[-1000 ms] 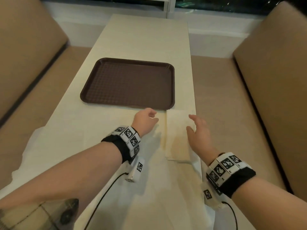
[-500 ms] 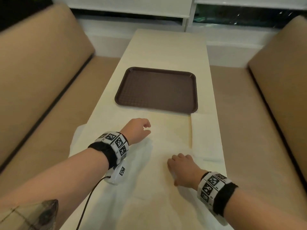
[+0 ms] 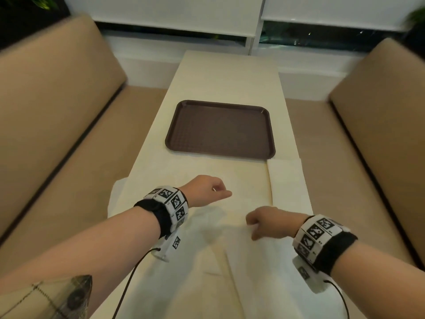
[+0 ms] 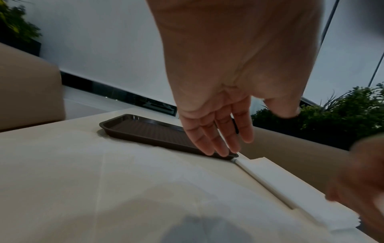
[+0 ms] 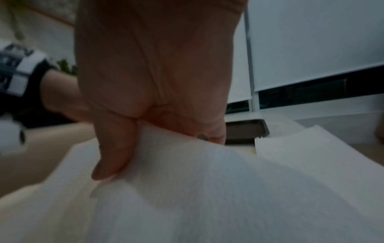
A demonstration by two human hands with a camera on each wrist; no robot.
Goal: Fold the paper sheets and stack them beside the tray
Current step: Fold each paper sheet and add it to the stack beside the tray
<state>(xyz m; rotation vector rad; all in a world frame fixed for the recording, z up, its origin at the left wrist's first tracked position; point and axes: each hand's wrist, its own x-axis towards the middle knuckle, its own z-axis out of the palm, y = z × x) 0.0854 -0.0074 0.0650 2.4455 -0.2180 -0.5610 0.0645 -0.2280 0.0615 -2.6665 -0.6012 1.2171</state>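
Observation:
A brown tray (image 3: pixel 220 102) lies on the long cream table, seen also in the left wrist view (image 4: pixel 108 125) and the right wrist view (image 5: pixel 245 129). Just in front of its right corner rests a narrow folded paper stack (image 3: pixel 287 183) (image 4: pixel 290 185) (image 5: pixel 301 143). A large white paper sheet (image 3: pixel 264 261) (image 5: pixel 207 189) lies across the near table. My right hand (image 3: pixel 259 223) (image 5: pixel 145 131) pinches a raised fold of that sheet between thumb and fingers. To its left my left hand (image 3: pixel 207 192) (image 4: pixel 218 131) hovers above the paper with relaxed fingers and holds nothing.
Beige padded benches (image 3: pixel 57 111) (image 3: pixel 379 125) run along both sides of the table. Another sheet's edge (image 3: pixel 119 196) hangs over the left table edge. White blinds and a dark window (image 3: pixel 174 33) stand behind. Plants (image 4: pixel 332 118) show at the back.
My right hand has left the folded stack, come back toward me and to the left, and taken hold of the large sheet. The left hand has barely shifted.

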